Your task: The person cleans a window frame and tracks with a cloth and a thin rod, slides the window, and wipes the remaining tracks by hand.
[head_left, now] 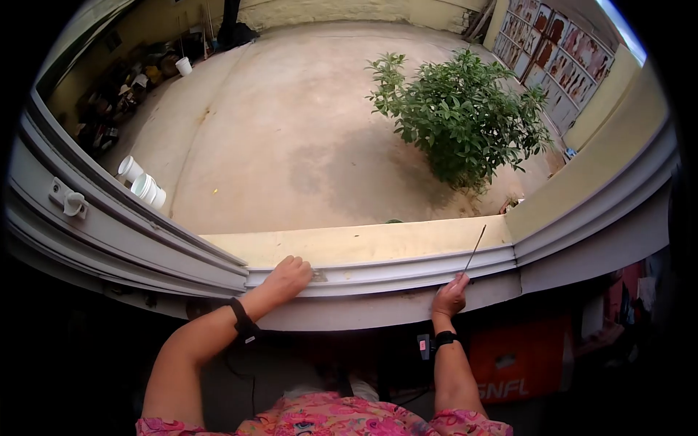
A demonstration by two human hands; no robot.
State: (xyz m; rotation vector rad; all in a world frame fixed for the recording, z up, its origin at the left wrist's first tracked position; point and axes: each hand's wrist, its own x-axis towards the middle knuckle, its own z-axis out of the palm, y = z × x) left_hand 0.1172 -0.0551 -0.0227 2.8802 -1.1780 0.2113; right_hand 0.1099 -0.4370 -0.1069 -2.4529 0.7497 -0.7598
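My left hand [289, 277] is closed at the left part of the white window track [385, 277], knuckles up. Beside its fingers is a small, blurred greyish patch [319, 275]; I cannot tell whether the fingers hold it. Closed around the lower end of a thin metal rod [475, 248] is my right hand [450, 295], over the track's inner edge. The rod points up and slightly right, and its held end is hidden in the fingers. Both wrists wear black bands.
A white sliding frame with a latch [71, 202] stands at left. Beyond the yellowish sill [363, 243] lies a concrete yard with a leafy bush [465, 112], white buckets [149, 190] and a rusty gate [556, 54]. An orange box [520, 356] sits below, at right.
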